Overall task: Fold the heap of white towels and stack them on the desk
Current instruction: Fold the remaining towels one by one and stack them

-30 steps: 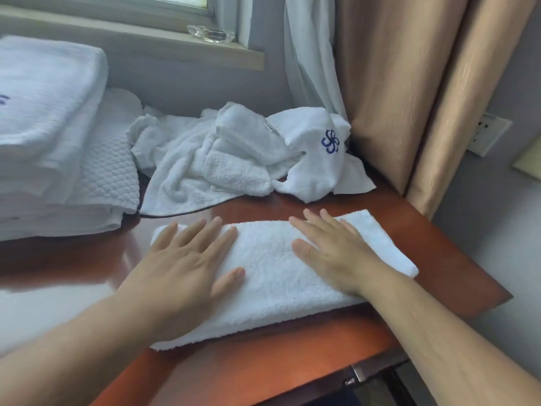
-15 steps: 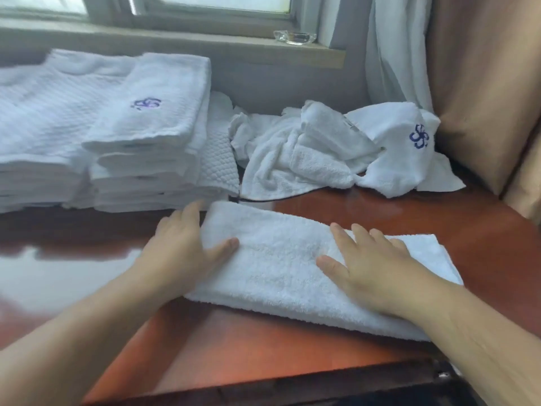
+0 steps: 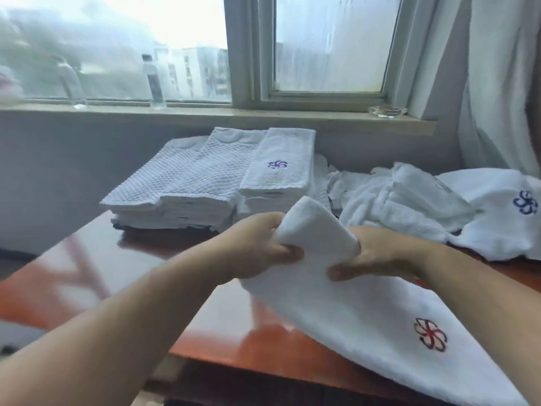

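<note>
A folded white towel (image 3: 360, 300) with a dark flower logo is lifted at its far end above the reddish wooden desk (image 3: 96, 276). My left hand (image 3: 257, 247) grips that raised end from the left, fingers curled under it. From the right, my right hand (image 3: 377, 253) grips the same end, thumb underneath. The towel's near end still trails down toward the desk's front edge. Behind my hands stands the stack of folded white towels (image 3: 275, 177), the top one bearing a purple logo. The heap of unfolded towels (image 3: 415, 206) lies to the right.
A second stack of quilted white cloths (image 3: 181, 180) sits left of the towel stack. On the window sill stand a plastic bottle (image 3: 154, 80) and a glass ashtray (image 3: 386, 112). A pale curtain (image 3: 497, 83) hangs at the right.
Both hands went from pressing flat on the folded towel to gripping its left end and lifting it toward the stack. The view swung left and up.
</note>
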`<state>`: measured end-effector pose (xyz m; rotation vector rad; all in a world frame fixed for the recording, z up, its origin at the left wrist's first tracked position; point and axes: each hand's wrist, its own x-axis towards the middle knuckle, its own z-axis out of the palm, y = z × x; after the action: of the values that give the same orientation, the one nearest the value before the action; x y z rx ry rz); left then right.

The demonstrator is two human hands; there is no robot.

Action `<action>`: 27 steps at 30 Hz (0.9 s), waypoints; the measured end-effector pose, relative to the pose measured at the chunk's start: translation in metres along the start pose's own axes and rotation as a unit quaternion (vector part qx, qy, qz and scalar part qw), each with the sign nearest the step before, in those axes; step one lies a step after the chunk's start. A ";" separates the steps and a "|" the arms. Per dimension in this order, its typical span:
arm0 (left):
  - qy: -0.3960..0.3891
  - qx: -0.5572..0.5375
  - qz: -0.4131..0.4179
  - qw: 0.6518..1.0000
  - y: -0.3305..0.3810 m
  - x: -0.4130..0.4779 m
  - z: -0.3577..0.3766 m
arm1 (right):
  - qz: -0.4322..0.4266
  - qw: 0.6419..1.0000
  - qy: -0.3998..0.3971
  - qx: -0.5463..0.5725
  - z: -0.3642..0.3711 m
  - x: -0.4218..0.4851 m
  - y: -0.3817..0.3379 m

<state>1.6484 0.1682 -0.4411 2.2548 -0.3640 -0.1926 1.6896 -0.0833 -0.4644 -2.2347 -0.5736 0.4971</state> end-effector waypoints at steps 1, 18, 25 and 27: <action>0.009 0.028 0.017 0.999 0.007 -0.004 -0.011 | -0.014 1.000 0.002 0.025 -0.002 0.002 -0.008; 0.369 0.057 0.100 0.922 -0.011 -0.065 -0.115 | -0.191 0.955 0.139 0.178 0.035 0.037 -0.133; 0.042 -0.376 0.069 0.923 -0.109 -0.069 -0.098 | -0.233 0.900 0.209 0.303 0.041 0.097 -0.190; 0.052 -0.412 0.076 0.906 -0.126 -0.069 -0.100 | -0.238 0.890 0.214 0.324 0.042 0.120 -0.208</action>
<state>1.6339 0.3403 -0.4711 1.3856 -0.3175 -0.1111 1.7160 0.1322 -0.3547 -1.4258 -0.5836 -0.0698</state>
